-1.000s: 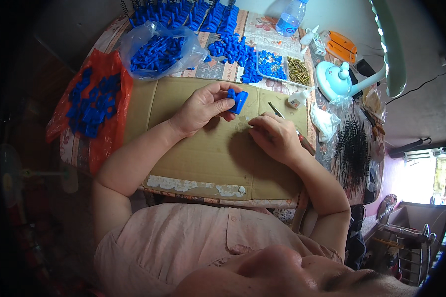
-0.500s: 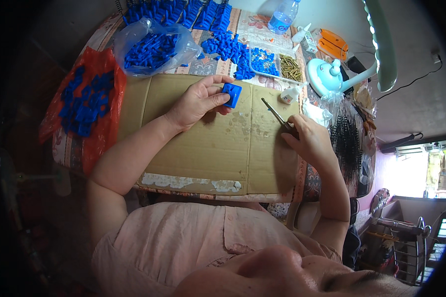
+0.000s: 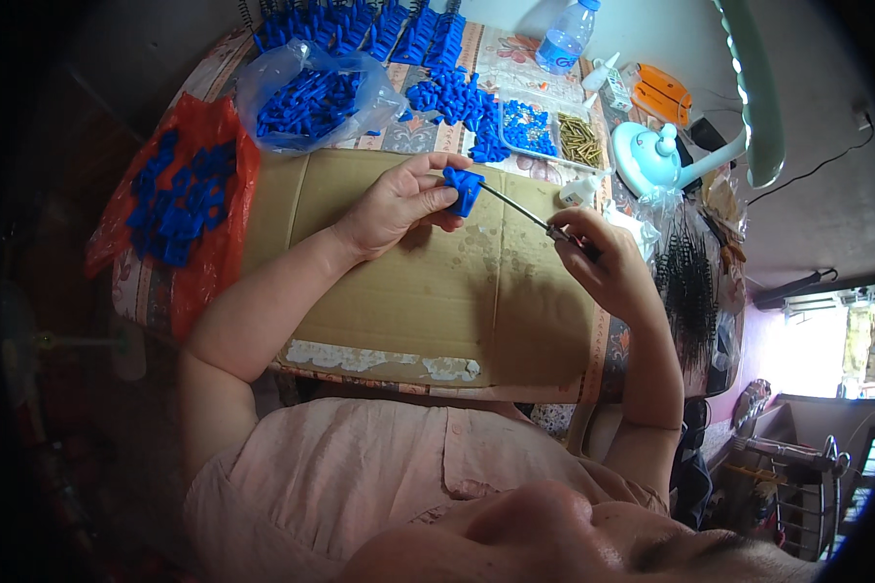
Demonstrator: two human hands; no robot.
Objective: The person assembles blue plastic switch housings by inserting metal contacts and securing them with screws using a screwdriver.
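Note:
My left hand (image 3: 399, 199) is closed on a small blue plastic piece (image 3: 464, 192), held between thumb and fingers above the cardboard sheet (image 3: 389, 301). On the right, my right hand (image 3: 598, 253) is wrapped round the grip end of a slim metal tool (image 3: 515, 209) with a long thin shaft. The shaft slants up and left, its tip at the right side of the blue piece. Whether the tip touches or goes inside the piece, I cannot tell. Part of the tool's grip is hidden by my fingers.
A red plastic bag (image 3: 233, 214) with blue parts lies at the left. Behind the cardboard are a clear bag (image 3: 384, 102) of blue pieces, a box of brass-coloured pieces (image 3: 579, 142) and a water bottle (image 3: 566, 39). A lamp base (image 3: 642, 155) and black wiry strands (image 3: 685, 282) stand right.
The tool in my right hand has swung up and left, its tip now at the blue piece. My left hand has tilted that piece. The whole view has shifted slightly.

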